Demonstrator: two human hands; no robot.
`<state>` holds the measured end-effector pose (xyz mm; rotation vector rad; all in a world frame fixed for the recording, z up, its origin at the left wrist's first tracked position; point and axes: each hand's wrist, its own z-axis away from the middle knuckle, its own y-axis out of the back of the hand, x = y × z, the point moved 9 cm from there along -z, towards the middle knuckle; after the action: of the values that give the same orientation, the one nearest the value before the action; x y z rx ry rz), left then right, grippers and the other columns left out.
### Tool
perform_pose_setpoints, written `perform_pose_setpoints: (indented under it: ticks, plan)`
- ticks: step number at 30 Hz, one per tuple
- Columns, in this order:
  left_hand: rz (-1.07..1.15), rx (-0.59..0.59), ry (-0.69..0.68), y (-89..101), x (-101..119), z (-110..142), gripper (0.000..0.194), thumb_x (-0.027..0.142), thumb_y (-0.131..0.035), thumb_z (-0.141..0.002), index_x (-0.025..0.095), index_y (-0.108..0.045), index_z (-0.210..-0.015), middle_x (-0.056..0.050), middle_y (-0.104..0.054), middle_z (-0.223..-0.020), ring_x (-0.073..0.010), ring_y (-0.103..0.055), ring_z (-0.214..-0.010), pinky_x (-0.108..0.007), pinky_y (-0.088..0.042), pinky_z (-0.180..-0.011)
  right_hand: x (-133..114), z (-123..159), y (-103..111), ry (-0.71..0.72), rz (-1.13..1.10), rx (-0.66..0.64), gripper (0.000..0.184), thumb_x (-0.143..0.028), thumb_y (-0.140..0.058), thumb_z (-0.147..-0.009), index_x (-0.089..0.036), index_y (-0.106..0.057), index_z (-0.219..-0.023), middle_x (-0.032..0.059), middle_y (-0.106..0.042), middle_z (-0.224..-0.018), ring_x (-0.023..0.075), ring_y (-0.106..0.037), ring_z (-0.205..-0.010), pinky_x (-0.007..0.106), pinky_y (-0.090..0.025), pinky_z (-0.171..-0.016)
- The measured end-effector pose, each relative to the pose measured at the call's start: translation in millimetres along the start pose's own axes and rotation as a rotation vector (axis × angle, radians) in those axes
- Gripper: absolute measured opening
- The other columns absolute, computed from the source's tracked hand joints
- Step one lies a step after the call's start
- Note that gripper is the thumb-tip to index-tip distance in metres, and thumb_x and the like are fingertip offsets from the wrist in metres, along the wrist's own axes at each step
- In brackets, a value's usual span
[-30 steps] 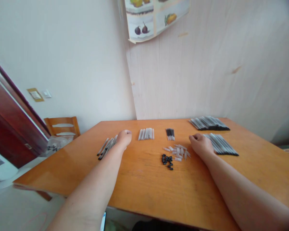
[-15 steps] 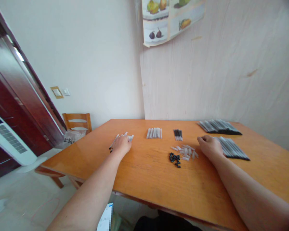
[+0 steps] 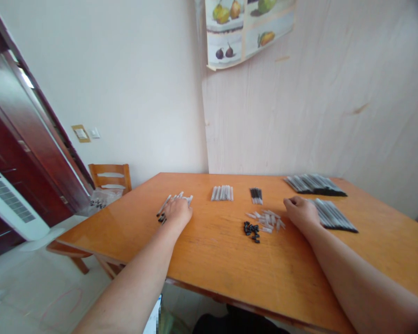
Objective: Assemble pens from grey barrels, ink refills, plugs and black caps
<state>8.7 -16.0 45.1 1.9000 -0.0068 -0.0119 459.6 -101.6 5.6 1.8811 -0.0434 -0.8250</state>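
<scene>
My left hand [image 3: 178,212] lies low over a loose group of white pen barrels with black ends [image 3: 163,205] at the table's left. Its fingers reach forward over them, apart as far as they show; the hand hides part of the group. Curled on the tabletop, my right hand [image 3: 302,212] is closed, with nothing visible in it. Just right of that hand lies a row of clear pens with black ends [image 3: 334,215]. To its left are scattered small clear tips [image 3: 270,219] and a pile of small black caps [image 3: 251,231].
On the wooden table [image 3: 216,260], a row of white tubes [image 3: 222,193] and a bundle of thin black refills [image 3: 256,195] lie near the back. Another row of black-ended pens [image 3: 315,184] is at back right. A chair [image 3: 109,176] holding a plastic bag [image 3: 104,198] stands left.
My left hand has shifted slightly right and back, showing more of the barrels beneath it. My right hand stays in place on the table. The view has moved slightly.
</scene>
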Motion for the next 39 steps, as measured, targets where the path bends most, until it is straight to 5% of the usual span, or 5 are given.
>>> perform_pose_setpoints:
  ticks: [12,20,26,39]
  plan:
    - [0.047,-0.015,0.065,-0.4,-0.3,6.8,0.03,0.034,-0.053,-0.081,0.025,-0.07,-0.104,-0.013,-0.066,-0.115,-0.034,-0.053,-0.116,-0.05,-0.036,-0.096,-3.4,0.4,0.8,0.02,0.008,0.018,0.046,-0.05,-0.041,-0.084,-0.018,-0.073,-0.095,0.0139,-0.071,-0.093,0.0263,-0.063,-0.087,0.03,-0.037,-0.061]
    - [0.061,0.171,0.167,12.7,-32.2,1.0,0.041,0.044,-0.04,-0.089,0.017,-0.069,-0.1,-0.017,-0.067,-0.106,-0.0328,-0.059,-0.103,-0.044,-0.045,-0.083,-4.5,-1.4,-1.3,0.04,-0.003,0.025,0.045,-0.05,-0.042,-0.084,-0.019,-0.073,-0.093,0.0137,-0.071,-0.089,0.0265,-0.063,-0.085,0.03,-0.037,-0.062]
    - [0.155,0.029,0.18,-7.0,-45.3,-13.7,0.033,0.033,-0.038,-0.092,0.013,-0.062,-0.102,-0.018,-0.068,-0.101,-0.0278,-0.065,-0.093,-0.035,-0.047,-0.075,-5.4,0.6,-3.2,0.039,-0.008,0.011,0.046,-0.051,-0.042,-0.084,-0.019,-0.072,-0.095,0.0135,-0.071,-0.091,0.0266,-0.062,-0.086,0.03,-0.037,-0.062]
    - [0.001,0.091,-0.044,-12.7,-6.2,-2.8,0.035,0.025,-0.038,-0.089,0.01,-0.059,-0.113,-0.019,-0.066,-0.11,-0.0288,-0.059,-0.107,-0.039,-0.043,-0.093,-6.3,0.7,-5.2,0.054,-0.023,-0.014,0.044,-0.051,-0.042,-0.084,-0.019,-0.071,-0.092,0.0126,-0.07,-0.092,0.025,-0.061,-0.085,0.03,-0.036,-0.061]
